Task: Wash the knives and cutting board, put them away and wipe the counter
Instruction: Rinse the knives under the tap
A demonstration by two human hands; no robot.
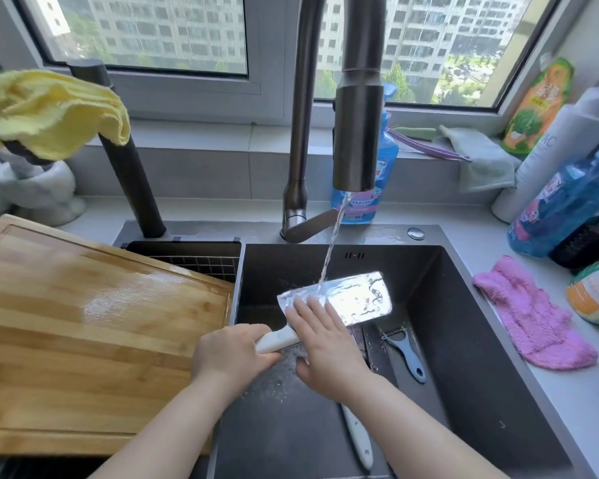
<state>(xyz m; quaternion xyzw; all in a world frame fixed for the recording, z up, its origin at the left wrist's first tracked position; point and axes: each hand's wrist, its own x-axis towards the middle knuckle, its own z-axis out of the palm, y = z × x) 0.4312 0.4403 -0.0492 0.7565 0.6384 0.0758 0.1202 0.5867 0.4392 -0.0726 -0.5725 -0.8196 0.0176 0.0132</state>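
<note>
While water (331, 250) runs from the tap (357, 133) onto its upper edge, the cleaver (357, 300) is held over the dark sink (464, 340), its blade lying nearly flat and pointing to the right. The left hand (229, 354) has fingers and thumb curled round the white handle (277, 340), which juts out of the fist toward the blade. The right hand (325, 344) lies on top of the blade's near end. Its fingers (308, 311) are straight and close together, pressed flat on the wet steel just beside the handle. The far half of the blade shows bare beyond the fingertips and glares in the light. Below the right forearm a second knife (358, 440) with a white handle lies on the sink floor, with a blue-handled peeler (403, 350) near it to the right. The wooden cutting board (83, 323), wet and shiny, rests to the left, its right edge at the sink's rim. A pink cloth (533, 323) lies on the counter (574, 402) to the right, and a yellow cloth (49, 108) hangs at the far left.
</note>
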